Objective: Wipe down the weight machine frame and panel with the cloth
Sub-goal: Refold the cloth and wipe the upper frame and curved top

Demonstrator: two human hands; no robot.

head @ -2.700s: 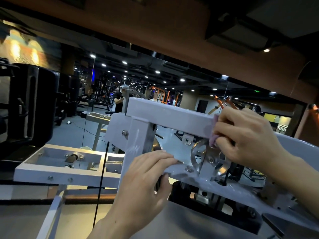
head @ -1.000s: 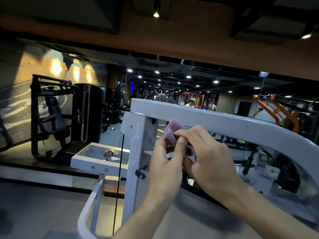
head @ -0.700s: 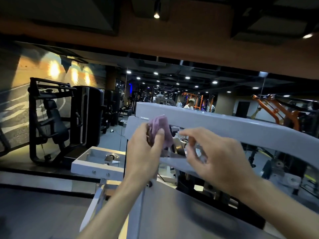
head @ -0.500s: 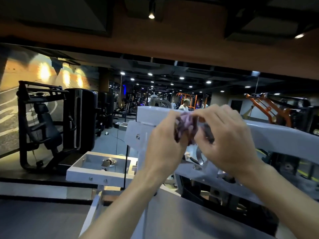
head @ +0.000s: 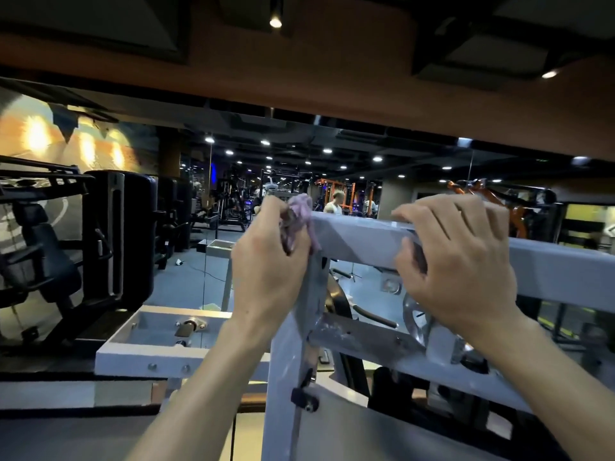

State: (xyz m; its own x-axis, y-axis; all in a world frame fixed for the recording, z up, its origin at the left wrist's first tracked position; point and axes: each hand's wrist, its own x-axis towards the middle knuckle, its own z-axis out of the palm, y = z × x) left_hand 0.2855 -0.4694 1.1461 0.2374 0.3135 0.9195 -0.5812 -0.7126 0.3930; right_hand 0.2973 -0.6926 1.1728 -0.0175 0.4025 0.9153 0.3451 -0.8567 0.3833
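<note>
Head view shows the left hand [head: 266, 271] closed around the bunched purple cloth [head: 299, 217] and pressing it on the end corner of the pale top beam [head: 362, 237] of the weight machine frame [head: 289, 361] in the centre of the frame, probably because this corner is the part being wiped now. At the centre right, the right hand [head: 456, 261] is curled over the same beam and holds nothing else (I think it only steadies the body). Painted metal looks smooth, with pale smudges on the lower cross plate [head: 362, 337], and the room behind is a dim gym with a mirror [head: 416, 181], ceiling spot lamps [head: 276, 21] and black machines [head: 109, 241] at the left.
</note>
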